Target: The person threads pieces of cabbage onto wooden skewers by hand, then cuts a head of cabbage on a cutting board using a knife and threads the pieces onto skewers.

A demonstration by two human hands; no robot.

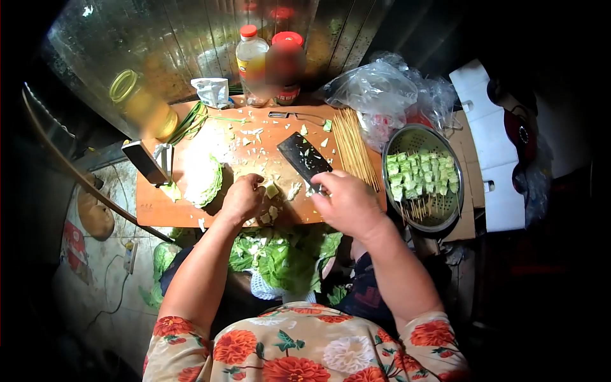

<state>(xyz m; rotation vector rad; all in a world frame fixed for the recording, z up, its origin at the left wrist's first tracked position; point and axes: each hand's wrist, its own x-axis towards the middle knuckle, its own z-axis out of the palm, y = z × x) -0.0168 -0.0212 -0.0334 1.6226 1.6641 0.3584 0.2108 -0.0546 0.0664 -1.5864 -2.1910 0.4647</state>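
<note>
My left hand [245, 198] is over the board's front half, its fingers curled against a small pale-green cabbage piece [272, 188]. My right hand [350, 202] is closed at the near end of a dark-bladed cleaver [304, 156]; its handle is hidden by the fingers. White scraps stick to the blade, which lies low and slanted over the wooden board [159, 207]. Left of my left hand sits a cut cabbage half [205, 181]. Cabbage bits are scattered between and beyond both hands.
Bamboo skewers [353, 146] lie right of the cleaver, beside a metal colander [423, 219] holding skewered cabbage. A peeler [296, 116], bottle [252, 57], red-lidded jar [287, 63], oil jar [143, 105] and propped phone [145, 163] stand or lie around. Cabbage leaves [277, 258] rest below the board.
</note>
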